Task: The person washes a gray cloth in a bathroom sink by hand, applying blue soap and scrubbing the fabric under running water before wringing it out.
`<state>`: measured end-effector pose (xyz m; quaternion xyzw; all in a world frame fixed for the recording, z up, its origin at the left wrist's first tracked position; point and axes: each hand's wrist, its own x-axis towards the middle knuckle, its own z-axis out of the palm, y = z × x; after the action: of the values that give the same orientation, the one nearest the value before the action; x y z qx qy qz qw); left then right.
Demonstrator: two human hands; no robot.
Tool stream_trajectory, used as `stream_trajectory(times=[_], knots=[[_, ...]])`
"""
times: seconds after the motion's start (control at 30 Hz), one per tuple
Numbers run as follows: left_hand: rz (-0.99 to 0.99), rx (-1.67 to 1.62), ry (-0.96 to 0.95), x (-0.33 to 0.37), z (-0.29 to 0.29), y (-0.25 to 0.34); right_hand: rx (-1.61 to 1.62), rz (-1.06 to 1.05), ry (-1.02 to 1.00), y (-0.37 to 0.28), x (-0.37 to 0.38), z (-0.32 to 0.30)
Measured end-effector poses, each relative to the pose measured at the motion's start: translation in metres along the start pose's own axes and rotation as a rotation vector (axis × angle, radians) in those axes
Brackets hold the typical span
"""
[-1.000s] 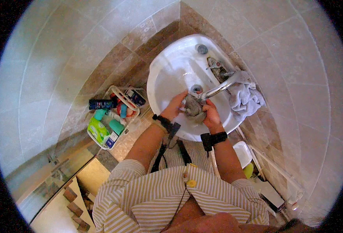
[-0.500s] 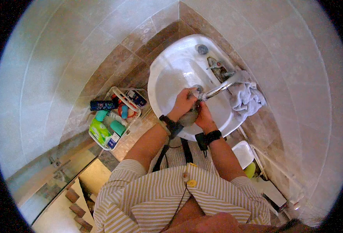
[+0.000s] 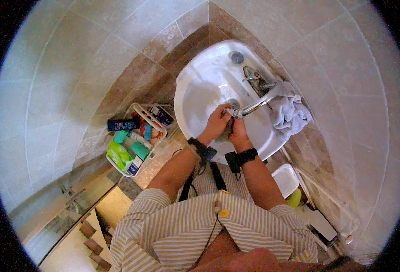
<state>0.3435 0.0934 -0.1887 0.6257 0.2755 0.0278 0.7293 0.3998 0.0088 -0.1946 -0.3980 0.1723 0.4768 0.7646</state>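
Over the white washbasin (image 3: 199,97), both hands are close together right under the end of the chrome tap spout (image 3: 259,105). My left hand (image 3: 217,122) has its fingers closed at the spout's mouth. Beside it, my right hand (image 3: 239,132) is also closed. Between them shows a bit of a dark greyish thing (image 3: 231,130), perhaps cloth; its kind I cannot make out, and the fingers hide most of it. Bright water or wet shine is at the fingertips. Each wrist wears a black strap with a small box.
A grey towel (image 3: 290,115) hangs over the basin's right edge by the tap lever (image 3: 253,75). A round grey object (image 3: 236,57) sits on the back rim. At left stands a white basket (image 3: 163,131) of bottles and packets. Low on the right is a white tub (image 3: 285,179).
The dark greyish thing hung lower, below my hands, and now shows much less between them. Both hands stay under the spout. The view has shifted slightly.
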Motion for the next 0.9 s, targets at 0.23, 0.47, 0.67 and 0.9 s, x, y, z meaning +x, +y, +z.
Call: stream_trajectory(times=[0.23, 0.47, 0.67, 0.9], knots=[[0.530, 0.765, 0.205, -0.029, 0.013, 0.044, 0.222, 0.091, 0.007, -0.005, -0.008, -0.007], [0.260, 0.747, 0.231, -0.017, 0.015, 0.034, 0.168, 0.049, -0.022, 0.008, 0.014, -0.012], [0.043, 0.682, 0.229, -0.017, 0.020, 0.036, -0.279, -0.130, 0.090, 0.033, 0.032, -0.038], [0.028, 0.774, 0.191, -0.009, 0.015, 0.038, 0.172, 0.048, 0.224, 0.016, 0.032, -0.026]])
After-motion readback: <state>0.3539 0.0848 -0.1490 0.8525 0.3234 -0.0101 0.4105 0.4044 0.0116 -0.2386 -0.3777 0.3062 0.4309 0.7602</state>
